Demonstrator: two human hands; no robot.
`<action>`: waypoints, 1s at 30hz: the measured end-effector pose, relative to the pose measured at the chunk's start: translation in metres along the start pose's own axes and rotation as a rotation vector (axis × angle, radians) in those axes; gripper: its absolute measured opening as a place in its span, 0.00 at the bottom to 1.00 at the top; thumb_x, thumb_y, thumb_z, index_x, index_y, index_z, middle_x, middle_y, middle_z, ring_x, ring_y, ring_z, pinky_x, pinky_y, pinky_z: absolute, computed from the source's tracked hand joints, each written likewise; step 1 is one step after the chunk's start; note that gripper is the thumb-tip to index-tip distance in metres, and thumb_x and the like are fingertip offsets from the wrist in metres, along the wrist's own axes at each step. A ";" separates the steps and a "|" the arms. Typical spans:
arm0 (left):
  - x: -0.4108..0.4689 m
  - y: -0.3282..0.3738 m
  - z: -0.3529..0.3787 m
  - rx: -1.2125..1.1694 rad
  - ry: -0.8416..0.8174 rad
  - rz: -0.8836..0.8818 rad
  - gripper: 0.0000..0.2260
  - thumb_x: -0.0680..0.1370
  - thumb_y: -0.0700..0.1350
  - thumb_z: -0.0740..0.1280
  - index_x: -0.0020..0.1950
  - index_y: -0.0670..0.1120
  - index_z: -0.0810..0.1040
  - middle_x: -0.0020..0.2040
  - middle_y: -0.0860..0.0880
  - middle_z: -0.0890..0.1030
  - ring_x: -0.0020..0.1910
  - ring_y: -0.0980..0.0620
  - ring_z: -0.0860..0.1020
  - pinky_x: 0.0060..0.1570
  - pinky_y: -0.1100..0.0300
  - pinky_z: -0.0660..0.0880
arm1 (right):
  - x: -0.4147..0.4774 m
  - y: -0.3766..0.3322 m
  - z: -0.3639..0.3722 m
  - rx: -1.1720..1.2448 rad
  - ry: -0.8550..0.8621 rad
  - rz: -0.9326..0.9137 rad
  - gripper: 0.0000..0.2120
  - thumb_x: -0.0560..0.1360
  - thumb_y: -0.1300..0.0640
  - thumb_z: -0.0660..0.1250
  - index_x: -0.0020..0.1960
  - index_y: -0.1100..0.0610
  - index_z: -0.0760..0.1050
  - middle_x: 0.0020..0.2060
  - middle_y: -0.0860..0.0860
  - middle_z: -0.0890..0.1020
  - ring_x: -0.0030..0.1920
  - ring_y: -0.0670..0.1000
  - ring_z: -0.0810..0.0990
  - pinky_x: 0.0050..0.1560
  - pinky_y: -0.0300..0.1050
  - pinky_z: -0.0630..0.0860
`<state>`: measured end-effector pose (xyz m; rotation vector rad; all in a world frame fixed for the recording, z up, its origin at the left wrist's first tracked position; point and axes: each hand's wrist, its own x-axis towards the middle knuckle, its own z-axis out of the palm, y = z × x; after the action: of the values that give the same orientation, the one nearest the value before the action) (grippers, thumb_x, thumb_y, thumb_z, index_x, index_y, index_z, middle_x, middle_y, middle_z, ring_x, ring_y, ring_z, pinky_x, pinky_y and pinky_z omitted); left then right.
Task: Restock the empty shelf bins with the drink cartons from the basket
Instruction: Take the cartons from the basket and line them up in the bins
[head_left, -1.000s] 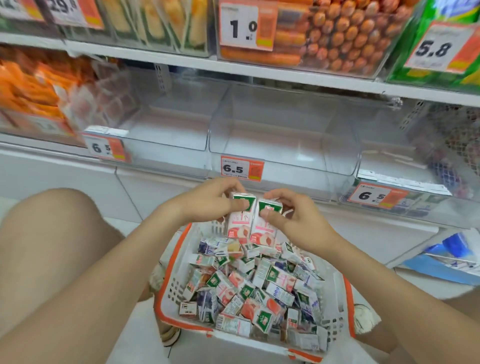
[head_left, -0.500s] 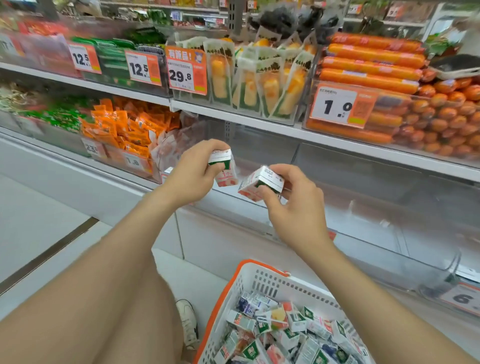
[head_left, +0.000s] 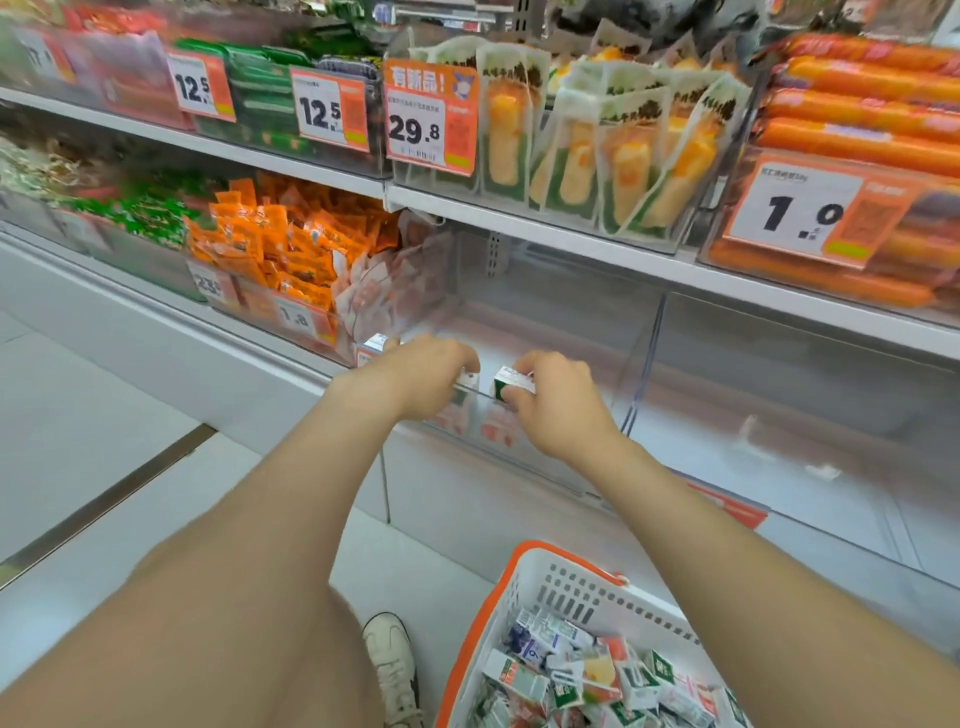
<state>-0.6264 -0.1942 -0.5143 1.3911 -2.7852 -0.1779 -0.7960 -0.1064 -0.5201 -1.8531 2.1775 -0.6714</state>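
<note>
Supermarket shelving fills the view, with sausages and snack packets behind price tags up top and, on the lower shelf (head_left: 779, 296), a clear plastic bin (head_left: 561, 332) that looks bare inside. Both hands are at this bin's front lip. The left hand (head_left: 421, 374) has its fingers curled over one small drink carton (head_left: 466, 379), and the right hand (head_left: 556, 405) pinches a second carton (head_left: 511, 383) by its green-and-white top end. The two cartons hang side by side, and their pink lower halves show blurred through the bin's clear front wall. Whether they already touch the bin floor cannot be told. Many more cartons (head_left: 582, 670) lie jumbled in the white basket (head_left: 571, 577) with the orange rim, which stands on the floor near the person's knee. Each carton looks light enough for a fingertip hold and is probably stiff at its folded edges. The flat faces would likely dent under a hard squeeze. The printed coating may be a little slick, so a pinch across two opposite faces near the top, as now, seems the safest grip. It also keeps each carton upright for setting down in a row against the bin's front wall. Next to this bin on the left, a full bin of orange packets (head_left: 280, 249) leaves little room to stray sideways.
</note>
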 end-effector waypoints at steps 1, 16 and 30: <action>0.001 0.000 0.001 0.005 -0.021 -0.012 0.30 0.79 0.31 0.59 0.76 0.55 0.72 0.71 0.49 0.77 0.71 0.42 0.71 0.71 0.41 0.62 | 0.004 0.001 0.004 0.031 -0.018 0.013 0.09 0.81 0.57 0.66 0.53 0.62 0.81 0.47 0.60 0.84 0.54 0.65 0.78 0.51 0.55 0.78; -0.066 0.093 0.003 -0.134 0.305 0.018 0.06 0.73 0.41 0.65 0.45 0.53 0.74 0.48 0.50 0.80 0.50 0.43 0.77 0.41 0.53 0.69 | -0.088 0.026 -0.021 0.020 0.201 -0.227 0.12 0.71 0.58 0.59 0.46 0.52 0.81 0.40 0.48 0.84 0.42 0.53 0.81 0.44 0.49 0.78; -0.062 0.173 0.191 0.094 -0.624 0.264 0.07 0.80 0.40 0.65 0.53 0.51 0.71 0.51 0.48 0.72 0.45 0.46 0.72 0.42 0.52 0.71 | -0.225 0.227 0.062 -0.301 -0.596 0.174 0.06 0.76 0.62 0.60 0.43 0.57 0.74 0.39 0.55 0.77 0.41 0.58 0.80 0.44 0.53 0.82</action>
<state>-0.7404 -0.0236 -0.6825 1.1069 -3.4847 -0.5673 -0.9253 0.1245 -0.7094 -1.6692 2.0573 0.2379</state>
